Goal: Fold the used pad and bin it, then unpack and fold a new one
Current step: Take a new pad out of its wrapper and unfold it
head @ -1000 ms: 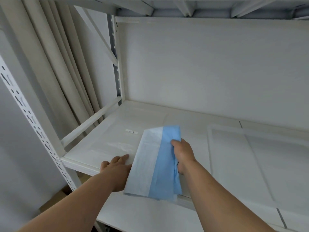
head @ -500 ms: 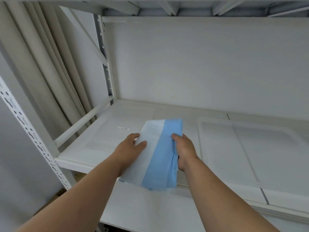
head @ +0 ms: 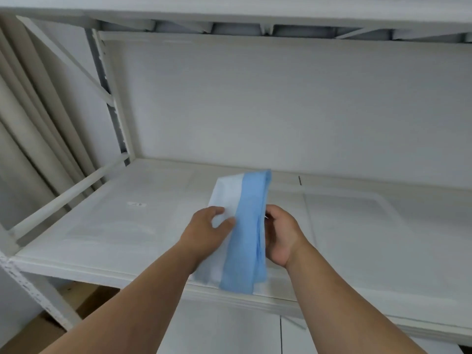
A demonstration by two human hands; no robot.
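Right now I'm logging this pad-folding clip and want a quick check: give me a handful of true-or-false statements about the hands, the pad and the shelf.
1. Both hands hold the pad. True: the left hand grips its white side, and the right hand grips its blue side.
2. The pad lies spread out flat on the shelf. False: it is folded into a long strip and held up over the shelf's front edge.
3. The pad shows a white part and a blue part. True.
4. A bin stands on the shelf beside the pad. False: no bin is in view.
5. A small label lies on the shelf to the left of the pad. True.
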